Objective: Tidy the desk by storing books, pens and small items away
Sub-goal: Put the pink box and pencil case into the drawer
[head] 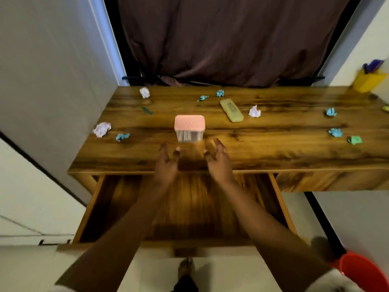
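Note:
A small clear box with a pink lid [189, 128] stands upright near the middle of the wooden desk [273, 148]. My left hand [167, 160] and my right hand [219, 159] hover just in front of it, a little apart from it, both open with fingers spread and nothing in them. Under my forearms the desk's drawer [195, 207] is pulled out and looks bare inside. A yellow-green pencil case [231, 110] lies right of the box. A teal pen [147, 110] lies at the left. Several crumpled paper balls, white [254, 112] and blue [122, 136], are scattered about.
A yellow cup [367, 80] with purple items stands at the desk's far right corner. A red bucket [364, 272] sits on the floor at the lower right. A dark curtain [221, 39] hangs behind the desk. A white wall closes the left side. My foot [185, 268] is below the drawer.

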`<action>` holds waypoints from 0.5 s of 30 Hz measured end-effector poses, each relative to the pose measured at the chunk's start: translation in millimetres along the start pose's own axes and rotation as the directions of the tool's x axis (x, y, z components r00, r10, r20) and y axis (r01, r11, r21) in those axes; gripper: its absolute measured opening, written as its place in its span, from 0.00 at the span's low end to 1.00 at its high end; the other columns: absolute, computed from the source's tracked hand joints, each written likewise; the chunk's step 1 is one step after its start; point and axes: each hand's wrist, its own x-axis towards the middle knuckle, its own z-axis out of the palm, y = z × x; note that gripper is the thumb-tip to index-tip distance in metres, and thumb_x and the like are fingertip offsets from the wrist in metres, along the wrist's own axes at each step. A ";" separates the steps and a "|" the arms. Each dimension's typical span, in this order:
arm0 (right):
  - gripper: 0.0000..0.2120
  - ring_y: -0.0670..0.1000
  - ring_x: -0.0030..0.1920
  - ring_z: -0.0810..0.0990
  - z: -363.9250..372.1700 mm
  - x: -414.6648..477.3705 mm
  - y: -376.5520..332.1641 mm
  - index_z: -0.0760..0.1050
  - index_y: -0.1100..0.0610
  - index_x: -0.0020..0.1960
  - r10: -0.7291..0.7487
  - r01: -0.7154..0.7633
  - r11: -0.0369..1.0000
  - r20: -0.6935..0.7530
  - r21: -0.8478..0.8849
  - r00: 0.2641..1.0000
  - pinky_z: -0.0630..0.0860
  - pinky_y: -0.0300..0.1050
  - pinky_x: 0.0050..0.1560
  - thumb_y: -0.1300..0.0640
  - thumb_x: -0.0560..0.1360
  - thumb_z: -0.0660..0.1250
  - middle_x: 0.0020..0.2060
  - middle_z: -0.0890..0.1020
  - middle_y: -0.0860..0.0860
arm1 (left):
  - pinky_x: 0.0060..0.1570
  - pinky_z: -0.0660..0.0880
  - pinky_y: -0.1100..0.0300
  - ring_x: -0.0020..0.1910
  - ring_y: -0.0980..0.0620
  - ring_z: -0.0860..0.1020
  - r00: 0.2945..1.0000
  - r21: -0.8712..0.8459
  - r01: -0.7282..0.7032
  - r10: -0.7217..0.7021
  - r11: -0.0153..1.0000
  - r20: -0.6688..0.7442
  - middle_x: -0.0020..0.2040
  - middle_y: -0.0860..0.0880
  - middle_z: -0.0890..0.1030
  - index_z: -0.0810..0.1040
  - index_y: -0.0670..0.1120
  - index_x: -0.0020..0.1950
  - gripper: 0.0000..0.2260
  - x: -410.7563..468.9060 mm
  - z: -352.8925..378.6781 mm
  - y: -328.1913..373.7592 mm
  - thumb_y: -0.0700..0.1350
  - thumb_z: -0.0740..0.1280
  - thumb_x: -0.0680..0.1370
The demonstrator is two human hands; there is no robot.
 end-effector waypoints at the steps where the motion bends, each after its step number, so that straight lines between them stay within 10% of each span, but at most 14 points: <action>1: 0.26 0.53 0.72 0.63 -0.1 23.9 -12.3 0.57 0.56 0.75 0.072 -0.073 0.993 0.006 0.096 0.997 0.61 0.41 0.68 0.53 0.79 0.59 0.73 0.63 0.53 | 0.56 0.61 0.70 0.72 0.47 0.63 0.996 -0.121 0.091 -0.093 0.988 -0.011 0.74 0.47 0.64 0.58 0.47 0.76 0.23 26.8 2.4 11.9 0.49 0.57 0.82; 5: 0.25 0.55 0.67 0.69 12.9 90.9 -32.1 0.54 0.52 0.76 0.315 -0.331 0.835 0.113 0.440 0.942 0.65 0.39 0.55 0.53 0.81 0.56 0.70 0.67 0.53 | 0.61 0.70 0.54 0.67 0.43 0.70 0.963 -0.259 0.269 -0.256 0.928 0.082 0.70 0.44 0.70 0.66 0.43 0.72 0.20 114.4 10.2 20.7 0.48 0.57 0.81; 15: 0.19 0.52 0.61 0.75 17.2 69.0 4.4 0.66 0.50 0.70 0.255 -0.280 0.875 0.116 0.395 0.960 0.73 0.53 0.63 0.51 0.80 0.58 0.63 0.76 0.51 | 0.41 0.73 0.61 0.61 0.44 0.74 0.965 -0.193 0.263 -0.257 0.945 0.057 0.64 0.43 0.75 0.70 0.42 0.69 0.16 67.4 32.5 21.8 0.45 0.57 0.82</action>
